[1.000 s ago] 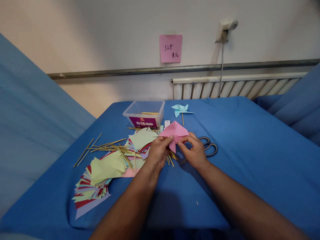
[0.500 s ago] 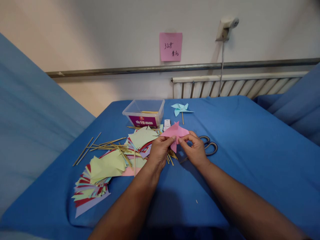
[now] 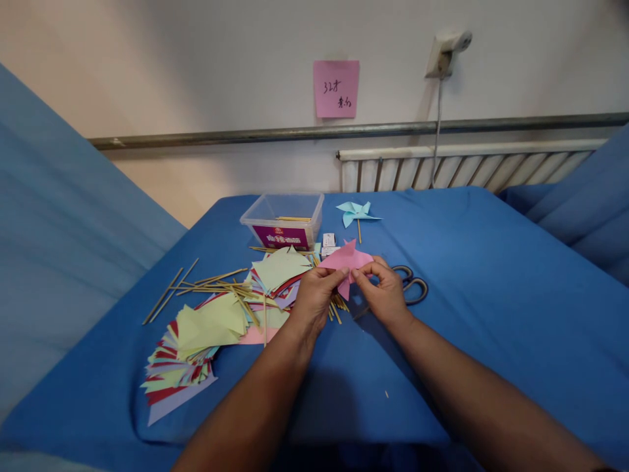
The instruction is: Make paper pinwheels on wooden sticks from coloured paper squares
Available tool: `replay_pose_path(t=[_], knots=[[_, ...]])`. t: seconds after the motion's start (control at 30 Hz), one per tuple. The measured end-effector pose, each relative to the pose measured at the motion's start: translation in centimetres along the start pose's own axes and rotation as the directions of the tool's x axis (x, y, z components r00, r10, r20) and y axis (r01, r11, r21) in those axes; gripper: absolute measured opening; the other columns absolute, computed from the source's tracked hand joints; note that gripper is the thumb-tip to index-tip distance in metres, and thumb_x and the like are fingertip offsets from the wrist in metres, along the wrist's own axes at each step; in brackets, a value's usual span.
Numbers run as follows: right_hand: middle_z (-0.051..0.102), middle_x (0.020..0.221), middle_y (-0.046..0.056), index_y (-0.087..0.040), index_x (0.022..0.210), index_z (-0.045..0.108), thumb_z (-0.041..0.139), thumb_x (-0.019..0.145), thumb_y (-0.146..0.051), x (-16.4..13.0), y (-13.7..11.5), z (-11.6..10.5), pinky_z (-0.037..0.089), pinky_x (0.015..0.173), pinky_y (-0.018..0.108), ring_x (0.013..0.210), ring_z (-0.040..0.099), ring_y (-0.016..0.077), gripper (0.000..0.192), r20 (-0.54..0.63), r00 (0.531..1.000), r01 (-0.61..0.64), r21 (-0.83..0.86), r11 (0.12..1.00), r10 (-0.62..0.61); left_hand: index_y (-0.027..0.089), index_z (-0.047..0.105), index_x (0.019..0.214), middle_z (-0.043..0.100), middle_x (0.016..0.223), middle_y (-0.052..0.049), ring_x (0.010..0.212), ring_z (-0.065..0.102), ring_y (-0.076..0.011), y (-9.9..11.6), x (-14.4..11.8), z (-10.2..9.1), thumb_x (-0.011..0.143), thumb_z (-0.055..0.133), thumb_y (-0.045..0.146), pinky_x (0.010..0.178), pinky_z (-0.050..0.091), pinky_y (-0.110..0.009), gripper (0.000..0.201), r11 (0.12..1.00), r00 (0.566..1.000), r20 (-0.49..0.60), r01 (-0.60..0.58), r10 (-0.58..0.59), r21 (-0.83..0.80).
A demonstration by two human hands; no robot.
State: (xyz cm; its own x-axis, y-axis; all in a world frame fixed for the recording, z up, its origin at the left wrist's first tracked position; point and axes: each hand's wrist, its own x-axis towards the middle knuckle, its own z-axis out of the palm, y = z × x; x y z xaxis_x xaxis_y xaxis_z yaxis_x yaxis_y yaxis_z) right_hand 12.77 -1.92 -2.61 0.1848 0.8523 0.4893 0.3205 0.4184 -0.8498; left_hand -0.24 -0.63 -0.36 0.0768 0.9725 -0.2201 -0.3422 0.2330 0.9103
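Note:
My left hand point(image 3: 313, 298) and my right hand point(image 3: 384, 293) both pinch a folded pink paper point(image 3: 345, 259), held just above the blue table point(image 3: 491, 295). The paper's points stick up and down between my fingertips. Under and left of my left hand lie loose wooden sticks point(image 3: 216, 283) and a spread of coloured paper squares point(image 3: 206, 334), mostly pale green and red. A pair of dark scissors point(image 3: 411, 286) lies on the cloth right behind my right hand.
A clear plastic box point(image 3: 284, 221) with sticks inside stands at the back. A finished light-blue pinwheel point(image 3: 358, 213) lies next to it. A small white box point(image 3: 328, 241) sits behind the pink paper. A pink note point(image 3: 336, 88) hangs on the wall above a radiator point(image 3: 466, 169).
The pink paper has been folded smaller between my fingers, from a broad triangle to a more compact pointed shape. My hands stayed in nearly the same place.

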Motion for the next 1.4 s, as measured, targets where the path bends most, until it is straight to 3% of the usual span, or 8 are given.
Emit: replay_pose_path(t=[0.53,0.9,0.97,1.03,1.13,1.2,1.27,1.4], knots=[[0.054,0.071,0.000,-0.020,0.064,0.059,0.058,0.081,-0.028,-0.1,0.1,0.2,0.042,0.068,0.028,0.069,0.053,0.0147,0.019,-0.010,1.000,-0.021,0.016,1.000,0.021,0.010,0.063,0.063,0.058,0.055,-0.002,0.047,0.051,-0.0091,0.0,0.0,-0.1,0.058,0.081,0.031,0.048,0.037,-0.022,0.028,0.999,1.000,0.013,-0.005,0.004,0.035],[0.054,0.069,-0.001,-0.020,0.063,0.058,0.058,0.081,-0.028,-0.2,0.1,0.2,0.043,0.068,0.029,0.069,0.053,0.0149,0.019,0.014,1.000,-0.025,0.020,0.999,0.025,0.012,0.061,0.061,0.057,0.053,0.000,0.045,0.049,-0.0086,0.0,0.0,0.0,0.056,0.080,0.028,0.047,0.037,-0.022,0.026,0.999,0.999,-0.044,-0.012,0.014,0.046],[0.058,0.075,0.001,-0.021,0.068,0.060,0.060,0.080,-0.030,-0.2,0.0,0.1,0.045,0.074,0.031,0.078,0.057,0.0170,0.015,0.008,0.999,-0.034,0.050,0.998,0.034,0.013,0.060,0.060,0.056,0.051,0.001,0.043,0.048,-0.0083,0.1,0.0,0.0,0.056,0.080,0.027,0.045,0.037,-0.022,0.025,0.998,0.997,-0.072,-0.008,0.012,0.060],[0.063,0.093,0.004,-0.021,0.085,0.062,0.063,0.078,-0.033,-0.1,-0.1,-0.2,0.047,0.080,0.033,0.090,0.059,0.0191,0.014,-0.023,0.995,-0.089,0.158,0.983,0.094,0.012,0.059,0.059,0.056,0.051,0.000,0.043,0.048,-0.0088,0.2,0.0,-0.1,0.057,0.078,0.026,0.045,0.037,-0.022,0.024,0.997,0.997,-0.072,0.001,0.004,0.078],[0.062,0.112,0.007,-0.023,0.108,0.056,0.069,0.073,-0.038,0.5,0.1,-0.7,0.051,0.078,0.035,0.096,0.062,0.0204,0.040,-0.039,0.962,-0.234,0.391,0.890,0.270,0.012,0.059,0.059,0.057,0.052,-0.001,0.043,0.049,-0.0099,0.6,0.0,-0.4,0.059,0.076,0.026,0.045,0.039,-0.023,0.022,0.993,1.000,-0.003,0.017,-0.017,0.115],[0.065,0.103,0.006,-0.022,0.106,0.056,0.073,0.069,-0.040,1.0,0.1,-1.2,0.053,0.074,0.034,0.090,0.064,0.0205,0.045,0.046,0.921,-0.359,0.488,0.796,0.387,0.012,0.060,0.060,0.059,0.053,-0.002,0.043,0.050,-0.0108,0.8,-0.1,-0.7,0.060,0.076,0.026,0.045,0.039,-0.024,0.021,0.989,0.997,0.058,0.037,-0.046,0.146],[0.068,0.089,0.004,-0.020,0.099,0.059,0.075,0.066,-0.041,1.3,0.0,-1.6,0.053,0.069,0.033,0.079,0.065,0.0196,0.043,0.202,0.872,-0.480,0.529,0.700,0.445,0.013,0.060,0.061,0.060,0.054,-0.002,0.043,0.051,-0.0118,1.0,-0.2,-0.9,0.058,0.077,0.026,0.044,0.039,-0.024,0.021,0.979,0.993,0.090,0.057,-0.076,0.198],[0.068,0.079,0.000,-0.020,0.094,0.060,0.080,0.061,-0.033,1.2,-0.3,-2.0,0.051,0.065,0.030,0.068,0.064,0.0168,0.041,0.441,0.806,-0.587,0.510,0.629,0.395,0.013,0.063,0.062,0.060,0.053,-0.003,0.041,0.050,-0.0114,1.5,-0.5,-1.2,0.059,0.077,0.026,0.040,0.034,-0.023,0.019,0.932,0.985,0.140,0.040,-0.097,0.360]])
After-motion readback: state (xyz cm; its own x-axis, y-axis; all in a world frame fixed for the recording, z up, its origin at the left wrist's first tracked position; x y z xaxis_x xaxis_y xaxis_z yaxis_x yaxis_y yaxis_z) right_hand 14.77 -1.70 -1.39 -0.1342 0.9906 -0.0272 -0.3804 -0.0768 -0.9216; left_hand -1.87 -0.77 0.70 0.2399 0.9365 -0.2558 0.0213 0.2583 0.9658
